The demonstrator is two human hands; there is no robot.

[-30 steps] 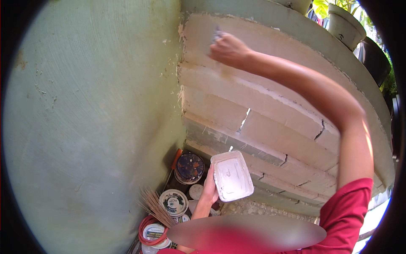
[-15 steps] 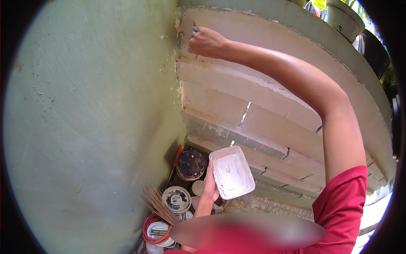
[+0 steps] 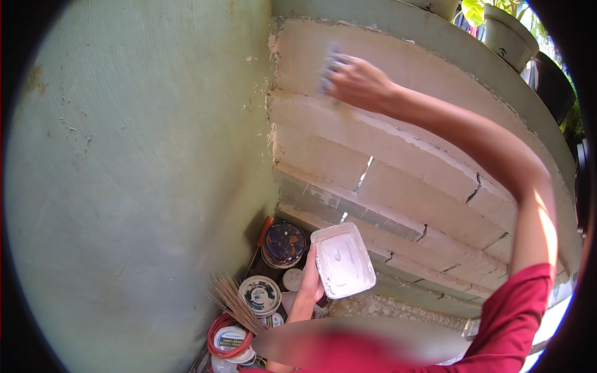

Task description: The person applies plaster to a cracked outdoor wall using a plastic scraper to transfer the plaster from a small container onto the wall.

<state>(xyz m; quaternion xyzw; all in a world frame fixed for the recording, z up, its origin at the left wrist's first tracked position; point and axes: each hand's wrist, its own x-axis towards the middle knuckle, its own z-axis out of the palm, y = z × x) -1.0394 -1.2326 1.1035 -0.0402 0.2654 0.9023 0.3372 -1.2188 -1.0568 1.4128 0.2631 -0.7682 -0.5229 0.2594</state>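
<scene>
In my left hand (image 3: pixel 311 281) is a shallow white plastic tub (image 3: pixel 346 261), gripped by its left side and tilted so its inside shows. White paste coats its walls, with a small lump on the bottom. My right hand (image 3: pixel 357 81) is raised at arm's length to the upper part of the block wall (image 3: pixel 404 143), closed around something greyish that motion blur smears. Whether this touches the wall I cannot tell. The wall's blocks are pale and bare, with rough joints and several cracks or gaps.
A green plastered wall (image 3: pixel 155 155) rises on the left and meets the block wall in a corner. Below stand paint buckets (image 3: pixel 283 244), a round lidded tub (image 3: pixel 260 295), a bundle of thin sticks (image 3: pixel 233 301) and a coiled red hose (image 3: pixel 214 336). Potted plants (image 3: pixel 510 38) line the top ledge.
My right hand has moved right and slightly down, away from the wall corner. The left hand still holds the tub in nearly the same place; the view has shifted a little.
</scene>
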